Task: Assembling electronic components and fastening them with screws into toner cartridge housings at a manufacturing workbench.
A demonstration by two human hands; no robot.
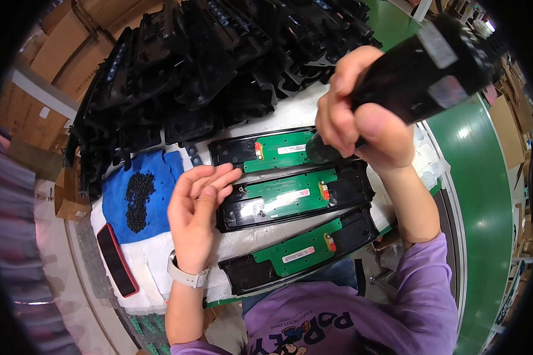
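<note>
My right hand [367, 121] grips a black electric screwdriver [414, 74], tilted so that its working end points down and left at the far black panel [228, 151]. That panel carries a green circuit board [272, 148]. The screwdriver's tip is at the board's right part, though whether it touches a screw cannot be seen. My left hand [198, 201] is open, fingers stretched out beside the left end of the far panel, holding nothing. Closer to me lie a middle panel [352, 189] and a near panel [243, 275], each with a green board.
Left of the panels, a blue cloth [115, 198] bears a pile of small black screws [137, 204]. A dark, red-edged phone [117, 260] lies below it. Black plastic parts [189, 65] are heaped across the table's far side. Cardboard boxes [59, 62] stand at far left.
</note>
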